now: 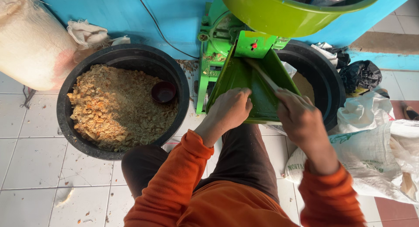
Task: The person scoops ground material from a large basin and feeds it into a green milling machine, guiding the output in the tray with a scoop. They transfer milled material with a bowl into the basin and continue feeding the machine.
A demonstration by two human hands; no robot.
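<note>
A green grinding machine (222, 39) stands against a blue wall (131, 10), with a lime-green bowl-shaped hopper (279, 15) on top and a green sloping chute (244, 78) running down toward the person. The left hand (229, 111) rests curled on the chute's lower left part; whether it grips anything I cannot tell. The right hand (297, 115) is closed around a thin pale stick (262, 74) that lies up the chute toward the machine's mouth. Left of the machine sits 1 round black tub (74, 87) holding coarse tan crumbs, with a small dark bowl (163, 91) lying on them near the right rim. A 2nd black tub (327, 83) sits under the chute's right side, mostly hidden. A bulging pale sack (30, 39) leans at upper left; a white woven sack with green print (375, 152) lies at right, a black plastic bag (360, 74) above it. The white tiled floor (35, 166) lies open at lower left, while the tubs and sacks crowd close around the person's knees.
</note>
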